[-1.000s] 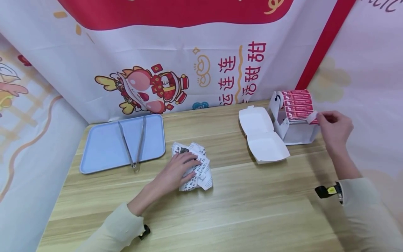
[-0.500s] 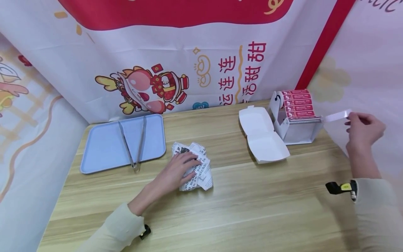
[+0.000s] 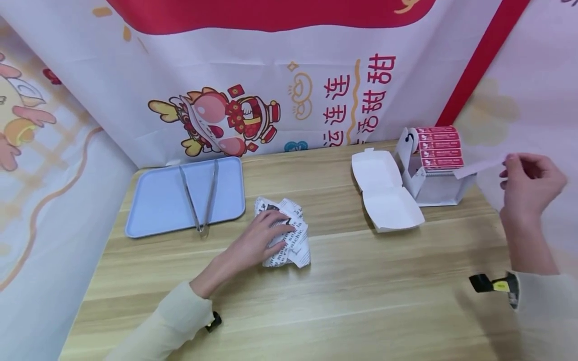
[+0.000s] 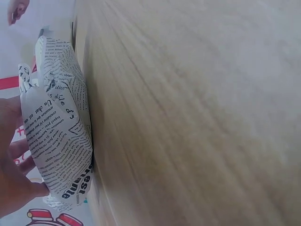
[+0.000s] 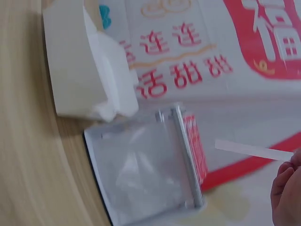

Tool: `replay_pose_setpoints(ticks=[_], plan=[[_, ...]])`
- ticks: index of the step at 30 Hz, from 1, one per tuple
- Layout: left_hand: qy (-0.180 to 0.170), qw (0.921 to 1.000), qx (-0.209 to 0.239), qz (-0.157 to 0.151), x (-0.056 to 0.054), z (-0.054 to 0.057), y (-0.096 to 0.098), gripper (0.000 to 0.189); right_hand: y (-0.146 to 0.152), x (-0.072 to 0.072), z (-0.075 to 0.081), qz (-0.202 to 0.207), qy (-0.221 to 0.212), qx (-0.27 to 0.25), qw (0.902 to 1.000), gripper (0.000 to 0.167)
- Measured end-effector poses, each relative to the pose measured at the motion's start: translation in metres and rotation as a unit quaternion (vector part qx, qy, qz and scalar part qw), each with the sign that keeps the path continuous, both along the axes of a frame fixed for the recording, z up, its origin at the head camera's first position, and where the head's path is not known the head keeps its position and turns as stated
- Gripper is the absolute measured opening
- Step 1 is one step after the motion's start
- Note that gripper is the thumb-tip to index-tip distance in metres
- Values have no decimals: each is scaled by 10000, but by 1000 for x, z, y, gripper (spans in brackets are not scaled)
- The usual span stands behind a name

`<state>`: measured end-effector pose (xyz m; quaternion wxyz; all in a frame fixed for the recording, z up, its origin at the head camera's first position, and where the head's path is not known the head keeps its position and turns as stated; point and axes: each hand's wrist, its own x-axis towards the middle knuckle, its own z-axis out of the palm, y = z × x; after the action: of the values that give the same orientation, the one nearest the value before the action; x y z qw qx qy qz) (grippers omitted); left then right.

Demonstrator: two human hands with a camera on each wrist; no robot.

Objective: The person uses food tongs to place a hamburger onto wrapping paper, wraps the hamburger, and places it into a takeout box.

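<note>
The right hand has a pinching grip on one end of the strip, held in the air to the right of the dispenser. The left hand has a loose grip, fingers spread and resting on top of the parcel rather than clenched round it; the parcel lies on the table, left of the dispenser and nearer the person.

The step in hand looks like taking a label while steadying the parcel. To do it well, I would pinch the strip at its very end only, so little of any glue meets the skin, and lift it clear of the dispenser's front edge before swinging it away. Being thin, it will probably curl or catch, so move it slowly and keep it taut until both ends can be guided. The left hand should press lightly: enough to keep the folds down, not enough to squash them.

The strip's long axis runs sideways, its free end pointing left, back toward the dispenser, and dipping slightly; its pale side shows. The parcel seems longest from its far-left corner to its near-right one, the latter below and left of the dispenser, though loose folds make that uncertain.
</note>
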<state>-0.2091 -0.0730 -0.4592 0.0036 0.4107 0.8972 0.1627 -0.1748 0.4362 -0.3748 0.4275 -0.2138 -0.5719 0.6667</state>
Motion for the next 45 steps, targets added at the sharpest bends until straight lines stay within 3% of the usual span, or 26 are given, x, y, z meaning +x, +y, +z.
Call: replay_pose_setpoints(ticks=[4,7,10,12,16,20,26,36,45], plan=[[-41,10000,-57,-33,-3,2,0,35,-36,-5,0,753,451,159,9960,17],[-6,9999,-57,-84,-6,3,0,35,-71,-7,-3,1285,-129,807,9883,18],[78,9998,-32,-152,-8,2,1,35,-110,-9,-9,1768,-703,1717,9666,18],[156,9997,-29,-183,-9,2,3,34,-135,-12,-15,2128,-846,2199,9483,18],[277,9994,-23,-215,-9,1,6,33,-178,-21,-30,2954,-660,2368,9232,18],[283,9993,-19,-231,-9,1,8,33,-210,-31,-47,3447,-548,2379,9064,15],[300,9991,-102,-281,-8,1,10,33,-238,-36,-65,3788,-433,2594,8873,16],[331,9989,-240,-232,-6,2,8,34,-255,-15,-85,4096,-1016,3146,8503,19],[284,9991,-293,-66,-4,0,0,34,-261,3,-94,4110,-1136,3439,8366,14]])
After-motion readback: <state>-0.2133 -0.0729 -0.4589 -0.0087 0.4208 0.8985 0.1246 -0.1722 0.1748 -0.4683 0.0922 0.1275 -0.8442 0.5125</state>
